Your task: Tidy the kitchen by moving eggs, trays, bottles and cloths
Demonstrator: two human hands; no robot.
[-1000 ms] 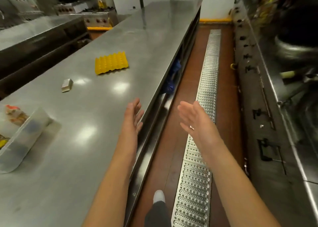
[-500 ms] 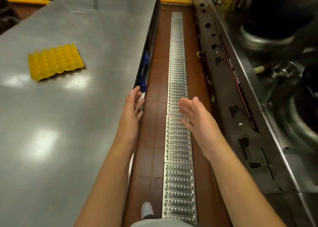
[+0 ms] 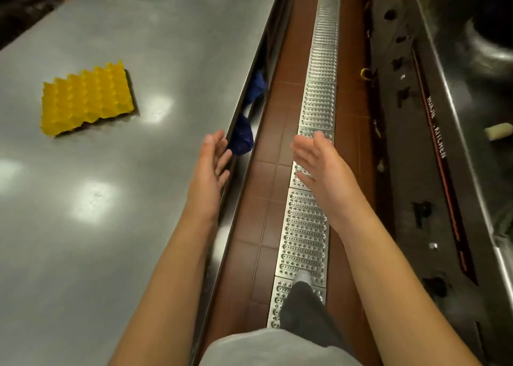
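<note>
A yellow egg tray lies empty on the steel counter at the left. Blue cloths hang from the shelf under the counter's right edge, a second blue cloth farther along. My left hand hovers over the counter's edge, fingers apart, holding nothing, just short of the nearer cloth. My right hand is held out over the aisle, palm turned inward, fingers spread and empty.
A perforated metal floor grate runs down the brown tiled aisle. A cooking range with dark knobs lines the right side. My foot is stepping on the grate.
I have walked forward along the aisle; the egg tray and blue cloths are nearer. The plastic container and small box have dropped out of view. Both hands stay open.
</note>
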